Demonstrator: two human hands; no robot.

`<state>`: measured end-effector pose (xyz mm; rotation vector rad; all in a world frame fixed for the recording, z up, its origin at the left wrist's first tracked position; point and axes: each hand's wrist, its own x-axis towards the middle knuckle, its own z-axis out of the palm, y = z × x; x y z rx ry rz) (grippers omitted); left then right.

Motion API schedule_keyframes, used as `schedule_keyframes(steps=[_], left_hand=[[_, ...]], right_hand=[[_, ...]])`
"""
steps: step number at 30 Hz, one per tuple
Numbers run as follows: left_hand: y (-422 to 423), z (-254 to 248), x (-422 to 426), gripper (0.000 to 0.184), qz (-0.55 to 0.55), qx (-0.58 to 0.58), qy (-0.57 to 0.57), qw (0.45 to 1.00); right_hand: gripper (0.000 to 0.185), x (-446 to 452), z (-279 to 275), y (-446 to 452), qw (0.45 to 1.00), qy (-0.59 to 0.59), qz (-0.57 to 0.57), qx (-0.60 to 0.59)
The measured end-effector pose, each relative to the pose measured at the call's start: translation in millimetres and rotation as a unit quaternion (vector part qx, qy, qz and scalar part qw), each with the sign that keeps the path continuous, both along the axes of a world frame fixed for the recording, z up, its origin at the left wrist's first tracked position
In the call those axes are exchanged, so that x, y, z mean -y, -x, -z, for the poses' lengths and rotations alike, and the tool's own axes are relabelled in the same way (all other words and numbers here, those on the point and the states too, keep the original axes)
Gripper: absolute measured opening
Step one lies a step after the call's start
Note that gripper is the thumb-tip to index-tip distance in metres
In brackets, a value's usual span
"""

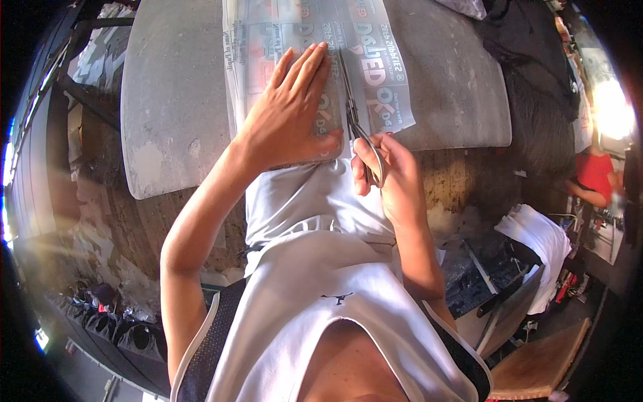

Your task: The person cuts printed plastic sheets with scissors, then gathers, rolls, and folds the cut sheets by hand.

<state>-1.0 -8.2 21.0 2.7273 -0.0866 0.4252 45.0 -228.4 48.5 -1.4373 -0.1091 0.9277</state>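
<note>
A: Left hand [291, 104] is down flat, fingers stretched forward, thumb out to the side, gripping nothing!

B: It's resting on the printed plastic sheet [385, 63], which lies on the grey tabletop [177, 100] right in front of the body. That broad palm probably stops the slippery film creeping.

A: Over to the right hand [395, 167]: fingers curled closed around the handles of the scissors [353, 114], at the sheet's near end.

B: Blades point away from the body, just beside the left hand. That likely gives the wrist a straight line, with the left fingertips off to one side of the edges.

A: Are those blades apart?

B: Can't tell, they're too narrow from up here. The tabletop beneath presumably gives that palm something firm to press against.
</note>
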Motion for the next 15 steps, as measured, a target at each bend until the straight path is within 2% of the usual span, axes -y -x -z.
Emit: schedule_keyframes(steps=[15], left_hand=[[0,-3,-1,0.107,-0.002,-0.007,0.021,1.0]], right_hand=[[0.032,-16,-3,-14,1.0,0.002,0.0,0.003]])
